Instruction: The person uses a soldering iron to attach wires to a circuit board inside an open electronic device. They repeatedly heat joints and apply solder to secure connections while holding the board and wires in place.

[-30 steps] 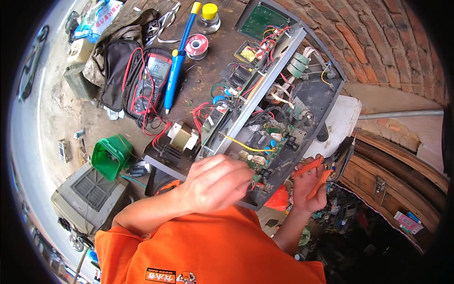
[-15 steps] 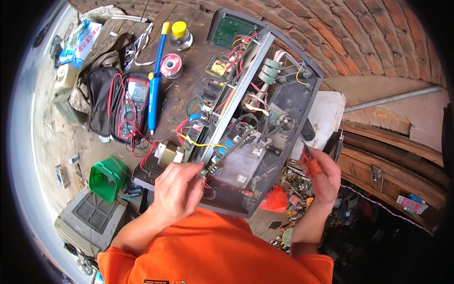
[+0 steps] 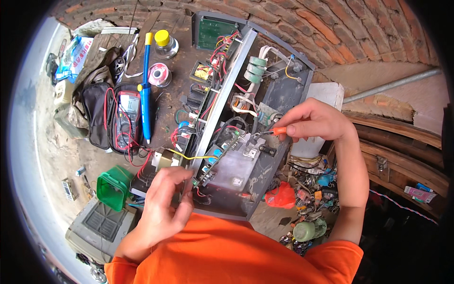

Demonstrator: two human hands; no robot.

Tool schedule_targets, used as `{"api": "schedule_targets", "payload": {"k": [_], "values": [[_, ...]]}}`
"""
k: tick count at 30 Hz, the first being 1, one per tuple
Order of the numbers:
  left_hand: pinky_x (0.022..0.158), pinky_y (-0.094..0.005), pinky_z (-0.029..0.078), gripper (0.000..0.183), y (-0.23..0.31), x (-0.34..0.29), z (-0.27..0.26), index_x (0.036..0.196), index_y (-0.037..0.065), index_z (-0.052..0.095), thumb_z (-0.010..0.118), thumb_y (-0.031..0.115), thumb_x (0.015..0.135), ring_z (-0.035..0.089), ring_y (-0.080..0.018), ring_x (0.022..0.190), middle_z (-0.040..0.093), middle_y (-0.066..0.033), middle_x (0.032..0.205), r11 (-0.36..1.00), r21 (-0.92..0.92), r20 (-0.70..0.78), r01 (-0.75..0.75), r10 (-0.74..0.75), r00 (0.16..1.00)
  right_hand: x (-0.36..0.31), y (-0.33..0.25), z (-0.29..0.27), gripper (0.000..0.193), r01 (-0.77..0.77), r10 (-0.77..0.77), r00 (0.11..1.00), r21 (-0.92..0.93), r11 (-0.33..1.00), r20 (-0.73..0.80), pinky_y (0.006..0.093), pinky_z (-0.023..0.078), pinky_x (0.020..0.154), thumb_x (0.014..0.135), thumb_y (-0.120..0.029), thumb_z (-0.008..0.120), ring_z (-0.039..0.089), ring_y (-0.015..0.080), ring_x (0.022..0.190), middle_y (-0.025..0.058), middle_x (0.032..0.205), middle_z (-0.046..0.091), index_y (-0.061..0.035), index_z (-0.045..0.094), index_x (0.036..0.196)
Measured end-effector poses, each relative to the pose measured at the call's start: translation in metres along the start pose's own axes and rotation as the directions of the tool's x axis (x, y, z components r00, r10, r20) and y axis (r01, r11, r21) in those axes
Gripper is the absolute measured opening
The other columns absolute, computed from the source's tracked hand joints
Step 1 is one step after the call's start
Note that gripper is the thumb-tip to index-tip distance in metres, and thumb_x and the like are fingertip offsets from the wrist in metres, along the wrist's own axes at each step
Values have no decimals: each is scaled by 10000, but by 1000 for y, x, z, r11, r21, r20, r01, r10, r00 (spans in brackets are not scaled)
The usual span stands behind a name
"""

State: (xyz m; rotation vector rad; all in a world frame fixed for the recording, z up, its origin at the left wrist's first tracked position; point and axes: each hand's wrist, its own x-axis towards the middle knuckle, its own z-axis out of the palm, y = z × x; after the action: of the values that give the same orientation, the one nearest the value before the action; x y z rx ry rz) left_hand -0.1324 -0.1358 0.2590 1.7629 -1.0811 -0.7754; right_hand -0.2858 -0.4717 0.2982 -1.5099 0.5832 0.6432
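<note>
An opened dark metal chassis (image 3: 222,208) lies before me with electronics inside. A pale metal rail (image 3: 229,90) divides it lengthwise. My left hand (image 3: 165,196) is at the rail's near end, thumb and forefinger on either side of it. Beside those fingertips is the near end of a narrow circuit board (image 3: 218,160) with blue parts, standing tilted next to a flat grey plate (image 3: 236,173). In my right hand (image 3: 307,125), the fingers pinch a screwdriver's orange handle (image 3: 279,130). Its dark shaft points left, over terminals and black cables (image 3: 255,138) by the chassis's right side.
A multimeter (image 3: 127,113), blue desoldering pump (image 3: 145,109), solder spool (image 3: 159,75) and yellow-capped jar (image 3: 166,45) stand left of the chassis. A green bucket (image 3: 113,189) is lower left. Loose parts and a red bag (image 3: 281,195) lie lower right. A brick wall (image 3: 359,38) rises behind.
My right hand has swung up and left, bringing the screwdriver over the chassis. My left hand has shifted from the circuit board's end to the rail beside it. The view has shifted somewhat.
</note>
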Motion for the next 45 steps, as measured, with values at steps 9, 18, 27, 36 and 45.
{"api": "schedule_targets", "payload": {"k": [9, 18, 27, 36, 45], "values": [[521, -287, 467, 253, 34, 63, 56, 950, 82, 687, 665, 75, 698, 556, -166, 639, 525, -9, 774, 841, 464, -39, -277, 332, 943, 17, -19, -5, 284, -59, 63, 997, -73, 996, 54, 210, 422, 482, 864, -240, 668, 604, 77, 627, 42, 806, 694, -10, 726, 1022], [472, -261, 456, 359, 30, 59, 64, 1039, 96, 705, 660, 89, 683, 531, -125, 585, 513, 20, 740, 797, 545, -4, -261, 314, 949, 32, -20, -10, 408, -49, 70, 987, -147, 988, 143, 226, 445, 453, 855, -434, 682, 617, 89, 586, 32, 739, 688, -32, 748, 839], [465, -263, 475, 312, 28, 61, 65, 1012, 87, 701, 664, 76, 702, 560, -129, 583, 529, 10, 764, 822, 514, -10, -246, 292, 956, 38, -20, -12, 430, -67, 82, 980, -86, 994, 180, 219, 446, 450, 848, -452, 682, 621, 87, 582, 36, 746, 693, -28, 746, 836], [463, -267, 476, 313, 27, 61, 65, 1014, 80, 697, 669, 65, 702, 570, -132, 577, 531, 2, 776, 833, 503, -19, -232, 278, 960, 41, -18, -13, 415, -57, 72, 982, -94, 994, 175, 223, 414, 436, 850, -437, 684, 585, 73, 542, 30, 706, 683, -27, 744, 813], [450, -253, 457, 261, 32, 75, 66, 975, 52, 660, 654, 82, 716, 551, -121, 544, 530, -18, 793, 764, 580, -4, -284, 352, 936, 38, -17, -9, 375, -23, 36, 989, -91, 996, 144, 226, 373, 456, 852, -385, 691, 500, 58, 491, 17, 657, 659, -21, 736, 776]]}}
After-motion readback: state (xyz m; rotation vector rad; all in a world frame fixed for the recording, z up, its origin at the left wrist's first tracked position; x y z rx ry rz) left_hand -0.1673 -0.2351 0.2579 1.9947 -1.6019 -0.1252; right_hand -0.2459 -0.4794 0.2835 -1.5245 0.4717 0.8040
